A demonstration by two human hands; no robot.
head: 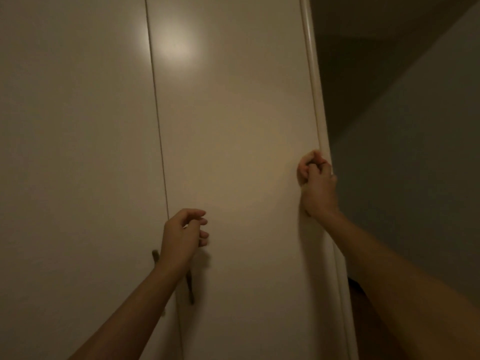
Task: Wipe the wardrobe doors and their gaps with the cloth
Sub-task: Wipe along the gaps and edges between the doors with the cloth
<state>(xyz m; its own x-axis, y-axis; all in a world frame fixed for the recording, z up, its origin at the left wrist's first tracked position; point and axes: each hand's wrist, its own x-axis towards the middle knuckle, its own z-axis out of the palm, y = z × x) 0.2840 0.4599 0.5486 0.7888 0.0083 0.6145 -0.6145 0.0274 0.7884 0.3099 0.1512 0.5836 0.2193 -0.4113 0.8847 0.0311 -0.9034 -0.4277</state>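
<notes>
Right hand (318,185) clenches bunched cloth (302,167) at the right door (233,126) edge; left hand (181,235) relaxed near the gap (162,152).

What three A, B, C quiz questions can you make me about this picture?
1. Where is the right hand?
A) at the right edge of a door
B) on a handle
C) on the floor

2. How many dark handles show?
A) two
B) none
C) five

3. How is the left hand?
A) flat on the door
B) fingers loosely curled, holding nothing
C) gripping a handle

Answers:
1 A: it sits against the door's right edge.
2 A: one shows on each side of the gap, both partly behind the left arm.
3 B: its fingers bend loosely, with nothing in them.
</notes>
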